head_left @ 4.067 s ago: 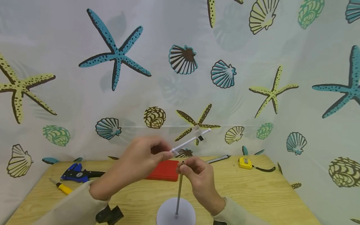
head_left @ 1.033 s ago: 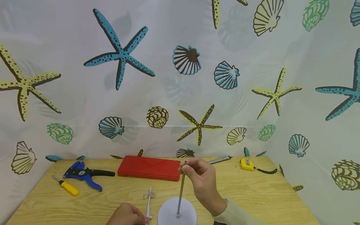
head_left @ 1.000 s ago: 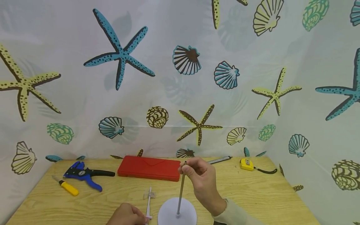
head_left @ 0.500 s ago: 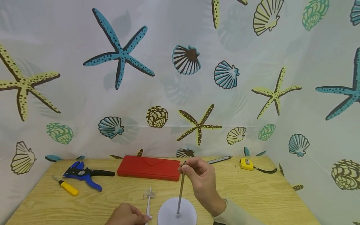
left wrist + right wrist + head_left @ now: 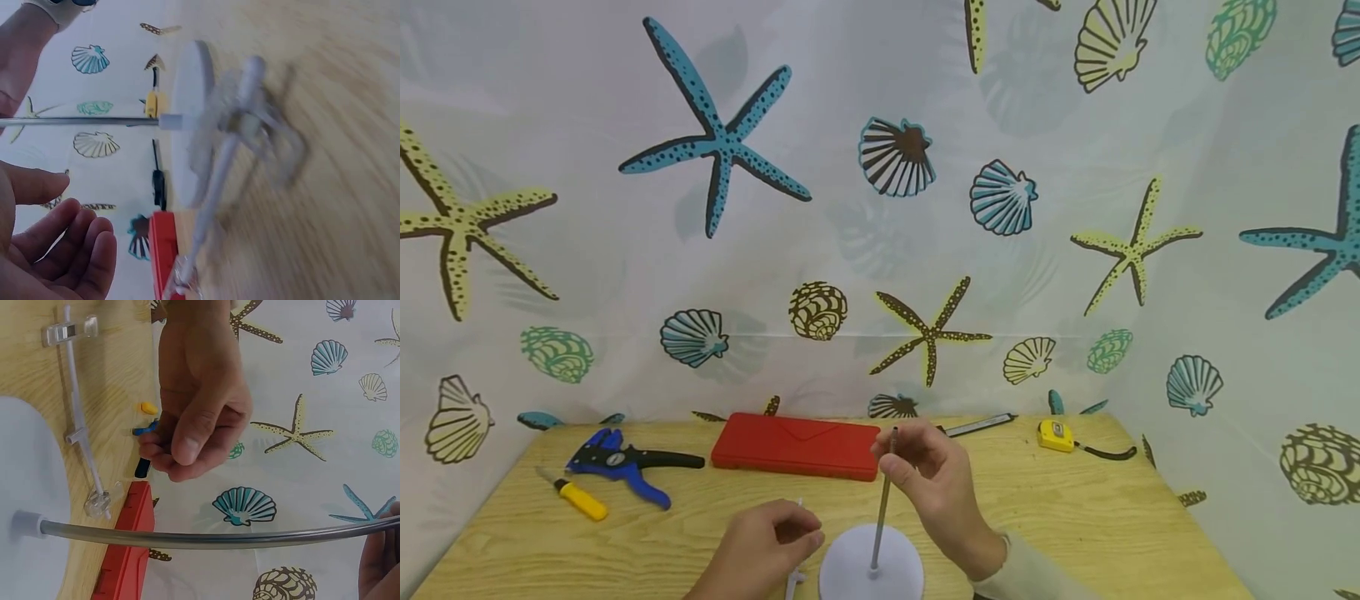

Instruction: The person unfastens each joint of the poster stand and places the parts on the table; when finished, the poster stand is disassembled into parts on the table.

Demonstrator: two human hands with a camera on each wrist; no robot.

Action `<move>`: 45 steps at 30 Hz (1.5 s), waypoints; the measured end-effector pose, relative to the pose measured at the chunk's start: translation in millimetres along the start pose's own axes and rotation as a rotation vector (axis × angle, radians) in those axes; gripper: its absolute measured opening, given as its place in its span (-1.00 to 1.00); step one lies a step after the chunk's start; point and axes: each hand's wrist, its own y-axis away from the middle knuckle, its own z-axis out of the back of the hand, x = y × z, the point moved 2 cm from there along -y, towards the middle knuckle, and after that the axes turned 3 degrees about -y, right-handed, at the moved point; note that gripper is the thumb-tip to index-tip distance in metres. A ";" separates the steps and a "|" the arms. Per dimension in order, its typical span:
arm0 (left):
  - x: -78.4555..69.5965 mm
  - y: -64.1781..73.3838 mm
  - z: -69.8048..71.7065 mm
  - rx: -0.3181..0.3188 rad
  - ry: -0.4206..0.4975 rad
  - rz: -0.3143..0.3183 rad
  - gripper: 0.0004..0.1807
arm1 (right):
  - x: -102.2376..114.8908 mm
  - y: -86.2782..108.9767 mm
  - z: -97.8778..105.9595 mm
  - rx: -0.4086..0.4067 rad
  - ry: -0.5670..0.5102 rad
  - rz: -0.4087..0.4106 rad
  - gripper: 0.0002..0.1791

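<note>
Right hand [image 5: 936, 492]: thumb and forefinger pinch the metal rod [image 5: 882, 525] near its top; a short dark tip shows above the grip. Left hand [image 5: 760, 546]: thumb narrowly apart from the loosely bent fingers, holding nothing, above the white bar [image 5: 76, 394]. Left wrist view agrees: a small gap between thumb and fingertips.

Clock read in the head view, 12 o'clock away from the person, foot of the rod as centre.

Rod: rises from the middle of a round white base [image 5: 902, 567] on the table, leaning slightly toward 1 o'clock. Right hand at about 1 o'clock, a pale sleeve [image 5: 1026, 571] at its wrist. Left hand between 9 and 10 o'clock.

Bar: lies on the table just beside the base at 9 o'clock, a strip of wood between them. Partly hidden by the left hand in the head view; the right wrist view shows it at length, with a clear plastic clip [image 5: 55, 335] near one end, a second clip near the other and a small collar between.

Farther out: red case [image 5: 797, 448] at 11; blue-and-black wire stripper [image 5: 617, 460] near 10; yellow-handled knife [image 5: 583, 502] between 9 and 10; thin grey-and-black tool [image 5: 981, 426], exact kind unclear, between 1 and 2; yellow tape measure [image 5: 1056, 435] at 2, its black strap [image 5: 1105, 452] trailing toward 3.

Surface: wooden table [image 5: 1075, 517]. Behind it: pale cloth [image 5: 827, 50] printed with starfish and shells.
</note>
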 end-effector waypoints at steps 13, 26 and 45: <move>-18.9 -12.9 -35.7 0.208 0.073 -0.205 -0.66 | -19.5 14.3 8.6 0.127 0.122 -0.082 -0.73; -17.6 -18.8 -61.1 0.296 -0.037 -0.311 -0.71 | -41.1 21.4 16.2 0.268 0.239 -0.123 -0.71; -10.5 -24.4 -74.3 0.366 -0.059 -0.293 -0.87 | -47.7 22.0 16.8 0.328 0.406 0.009 -0.98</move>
